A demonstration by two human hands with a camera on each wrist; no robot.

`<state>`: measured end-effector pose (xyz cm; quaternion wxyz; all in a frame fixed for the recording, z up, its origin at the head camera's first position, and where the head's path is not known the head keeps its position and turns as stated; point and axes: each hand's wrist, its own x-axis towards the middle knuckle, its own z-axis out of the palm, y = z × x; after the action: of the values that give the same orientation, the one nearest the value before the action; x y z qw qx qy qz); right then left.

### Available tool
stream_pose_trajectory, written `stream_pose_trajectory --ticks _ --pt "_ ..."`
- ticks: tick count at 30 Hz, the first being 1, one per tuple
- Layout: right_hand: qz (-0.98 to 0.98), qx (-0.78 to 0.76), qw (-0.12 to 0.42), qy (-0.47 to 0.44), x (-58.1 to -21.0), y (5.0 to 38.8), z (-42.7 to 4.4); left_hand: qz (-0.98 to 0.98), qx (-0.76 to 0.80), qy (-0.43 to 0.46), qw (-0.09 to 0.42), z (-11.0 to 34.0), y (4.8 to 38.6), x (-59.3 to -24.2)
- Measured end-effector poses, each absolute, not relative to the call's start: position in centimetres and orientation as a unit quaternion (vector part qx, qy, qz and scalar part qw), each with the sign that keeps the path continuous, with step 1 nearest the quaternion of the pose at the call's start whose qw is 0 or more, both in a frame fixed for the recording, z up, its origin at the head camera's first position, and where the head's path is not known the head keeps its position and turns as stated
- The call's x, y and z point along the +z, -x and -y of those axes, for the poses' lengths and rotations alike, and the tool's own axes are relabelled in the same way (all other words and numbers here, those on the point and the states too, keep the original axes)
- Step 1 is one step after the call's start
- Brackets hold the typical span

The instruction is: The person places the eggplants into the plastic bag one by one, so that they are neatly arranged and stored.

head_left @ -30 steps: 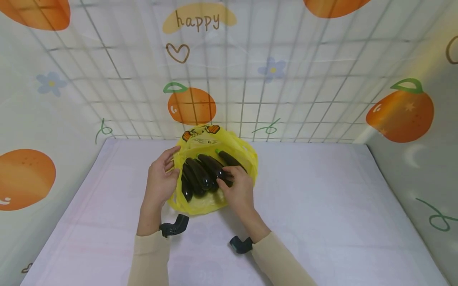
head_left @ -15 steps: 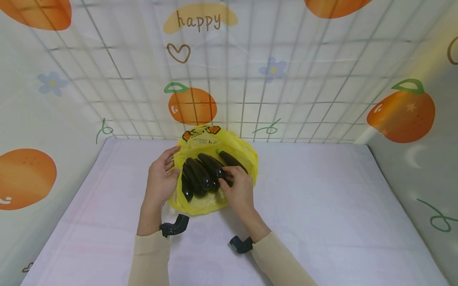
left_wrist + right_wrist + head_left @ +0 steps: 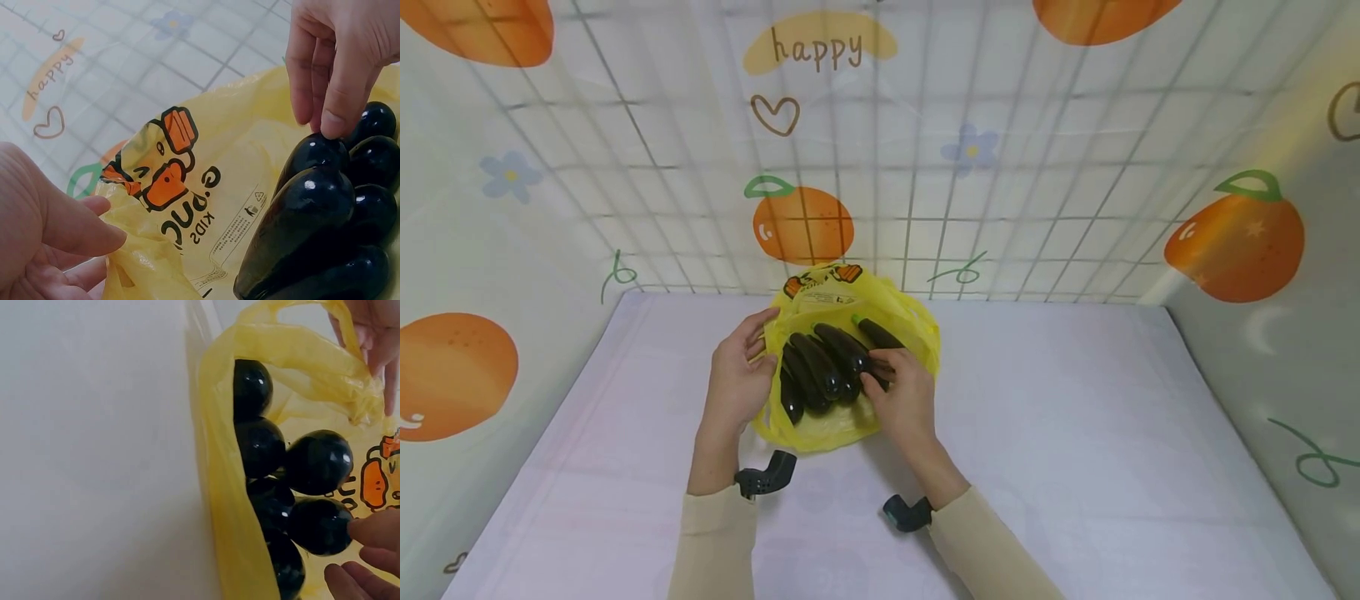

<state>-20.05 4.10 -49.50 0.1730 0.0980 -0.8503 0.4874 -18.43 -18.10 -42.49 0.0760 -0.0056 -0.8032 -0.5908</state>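
A yellow plastic bag [image 3: 827, 433] lies spread with its mouth toward me. Several glossy dark eggplants [image 3: 811, 367] rest inside it, side by side, green tips away from me. My left hand [image 3: 741, 375] pinches the bag's left edge between thumb and fingers. Over the right part of the bag is my right hand [image 3: 904, 396]. In the left wrist view its thumb [image 3: 335, 119] touches the rounded end of one eggplant [image 3: 312, 153], with the fingers held loosely beyond. The rightmost eggplant [image 3: 880, 333] is partly hidden behind the right hand.
A white-covered table [image 3: 1075, 433] extends around the bag. Behind it stands a wire grid under a printed cloth [image 3: 1037, 167] with oranges, and similar cloth rises at both sides. Each wrist carries a small black camera [image 3: 767, 472].
My right hand has shifted slightly to the right and covers more of the rightmost eggplant. The left hand, the bag and the other eggplants stay where they were.
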Motion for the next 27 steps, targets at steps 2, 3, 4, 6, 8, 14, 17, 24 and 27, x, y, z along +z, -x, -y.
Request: stream_pose_trajectory --ticks 2,3,4,6,8,14,17,24,27 --pt "0.846 0.494 0.177 -0.098 -49.5 20.1 -4.2 0.805 -0.589 0.005 0.075 18.1 18.5 -42.6" --pt "0.843 0.496 0.181 -0.099 -49.5 20.1 -4.3 0.806 -0.587 0.005 0.075 18.1 18.5 -42.6" --pt "0.84 0.5 0.185 -0.1 -49.4 20.1 -4.4 0.808 -0.584 0.004 0.075 18.1 18.5 -42.6" --pt "0.834 0.508 0.191 -0.102 -49.2 20.1 -4.5 0.813 -0.578 0.004 0.076 18.2 18.5 -42.6" --pt "0.829 0.513 0.197 -0.104 -48.9 20.2 -4.7 0.816 -0.572 0.002 0.077 18.3 18.6 -42.6" --pt "0.825 0.514 0.216 -0.095 -47.8 20.4 -5.7 0.817 -0.572 0.002 0.079 18.6 18.8 -42.7" --pt "0.82 0.519 0.226 -0.086 -47.4 20.5 -6.5 0.815 -0.575 0.007 0.077 18.7 18.9 -42.8" --pt "0.819 0.516 0.239 -0.071 -46.8 20.5 -8.5 0.811 -0.581 0.014 0.071 18.6 18.7 -43.4" --pt "0.823 0.505 0.249 -0.072 -46.6 20.6 -9.6 0.812 -0.58 0.019 0.071 18.6 18.6 -43.6"
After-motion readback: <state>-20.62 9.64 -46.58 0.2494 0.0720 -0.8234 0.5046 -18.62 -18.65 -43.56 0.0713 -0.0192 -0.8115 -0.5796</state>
